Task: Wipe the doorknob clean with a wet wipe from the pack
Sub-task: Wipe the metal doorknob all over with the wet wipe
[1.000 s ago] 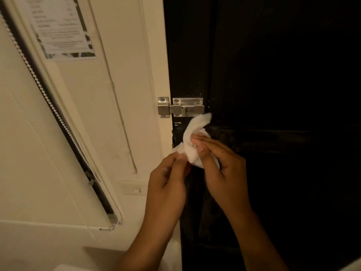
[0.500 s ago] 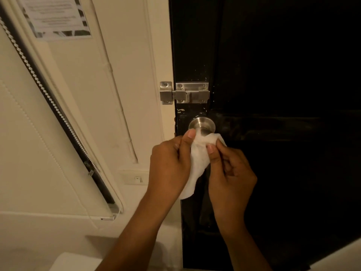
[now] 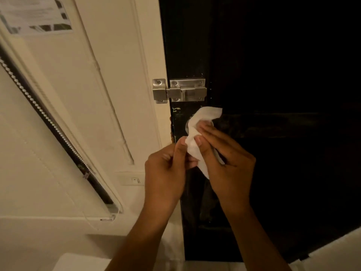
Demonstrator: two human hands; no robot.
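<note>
A white wet wipe (image 3: 203, 118) is draped over the doorknob on the black door (image 3: 273, 94), hiding the knob almost fully; only a sliver of metal shows at the wipe's left edge. My right hand (image 3: 224, 157) presses the wipe against the knob with its fingers and pinches the lower part with the thumb. My left hand (image 3: 168, 169) pinches the wipe's lower left corner between thumb and forefinger. The pack is not in view.
A steel slide bolt (image 3: 179, 90) bridges the door and the cream frame just above the knob. A light switch (image 3: 134, 180) sits on the wall to the left. A roller blind (image 3: 48, 118) with a bead chain runs diagonally at left. A paper notice (image 3: 37, 14) hangs top left.
Half a second ago the knob was bare with the wipe held below it. Both hands have lifted the wipe up and over the knob, which is now covered.
</note>
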